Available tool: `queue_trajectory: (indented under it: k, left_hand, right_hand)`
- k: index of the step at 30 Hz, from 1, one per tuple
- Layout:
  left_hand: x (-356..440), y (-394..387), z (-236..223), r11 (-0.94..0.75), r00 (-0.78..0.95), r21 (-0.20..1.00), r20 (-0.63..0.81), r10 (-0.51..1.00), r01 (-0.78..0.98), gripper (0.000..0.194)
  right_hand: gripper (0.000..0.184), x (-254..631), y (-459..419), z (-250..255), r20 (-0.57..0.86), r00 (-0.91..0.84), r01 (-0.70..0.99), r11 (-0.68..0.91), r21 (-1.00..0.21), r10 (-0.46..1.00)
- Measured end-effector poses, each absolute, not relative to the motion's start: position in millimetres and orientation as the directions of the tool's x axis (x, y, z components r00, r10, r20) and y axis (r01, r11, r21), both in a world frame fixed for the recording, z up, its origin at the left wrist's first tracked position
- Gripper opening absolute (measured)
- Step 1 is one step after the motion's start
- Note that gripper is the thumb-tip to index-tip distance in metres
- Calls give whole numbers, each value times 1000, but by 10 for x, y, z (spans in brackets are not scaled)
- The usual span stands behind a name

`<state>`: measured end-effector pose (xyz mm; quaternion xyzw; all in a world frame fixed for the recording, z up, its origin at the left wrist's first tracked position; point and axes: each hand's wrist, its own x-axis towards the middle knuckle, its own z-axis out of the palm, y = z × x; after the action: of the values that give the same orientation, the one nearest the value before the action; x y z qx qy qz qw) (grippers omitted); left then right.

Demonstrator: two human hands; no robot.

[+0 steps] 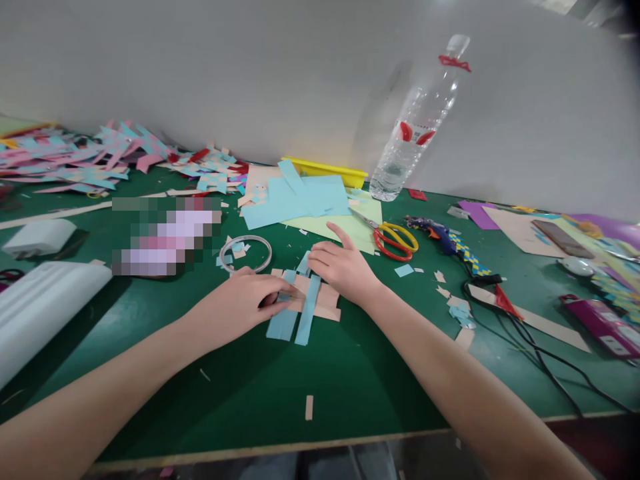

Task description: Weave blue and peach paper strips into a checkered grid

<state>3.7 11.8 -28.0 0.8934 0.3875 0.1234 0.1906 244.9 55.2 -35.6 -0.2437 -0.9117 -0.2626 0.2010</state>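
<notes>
A small weave of pink paper strips [328,301] and blue paper strips [307,313] lies on the green tabletop. My left hand [245,297] comes in from the left, its thumb and fingertips pinched on a pink strip at the middle of the weave. Across the upper right part rests my right hand [345,267], fingers extended, the index finger lifted. Its fingertips touch the top of a blue strip. A roll of clear tape [271,255] lies just behind my left hand.
Red-and-yellow scissors [395,241] lie behind my right hand, beside blue paper sheets [305,200]. A plastic bottle [420,127] stands against the grey wall. Paper strips pile up [115,150] at the back left. A glue gun [445,240] and black cables [533,340] occupy the right.
</notes>
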Motion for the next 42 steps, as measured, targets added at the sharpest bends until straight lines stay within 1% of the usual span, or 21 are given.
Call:
queue_trajectory:
  k: [3, 8, 14, 22, 29, 36, 42]
  left_hand:
    - [25, 120, -291, -630, 673, 437, 73, 736, 642, 26]
    - [32, 113, -274, -628, 672, 438, 69, 737, 643, 25]
    - [19, 121, -294, -653, 694, 417, 70, 717, 632, 27]
    - [29, 119, -288, -643, 689, 413, 50, 723, 645, 26]
    - [48, 112, -255, -637, 684, 407, 39, 729, 655, 24]
    - [45, 111, -256, -632, 683, 410, 31, 730, 657, 25]
    - [39, 109, -267, -632, 683, 416, 34, 729, 654, 25]
  right_hand:
    - [35, 2470, 561, -354, 476, -801, 550, 761, 344, 363]
    - [33, 2481, 552, -336, 459, -817, 529, 770, 355, 350]
    - [29, 2508, 543, -354, 460, -803, 523, 818, 240, 379]
    - [31, 2520, 526, -345, 440, -820, 497, 836, 232, 366]
    - [27, 2504, 515, -339, 444, -825, 470, 861, 194, 350]
    - [30, 2489, 497, -339, 493, -774, 487, 871, 65, 397]
    - [31, 2490, 487, -306, 478, -744, 518, 855, -30, 467]
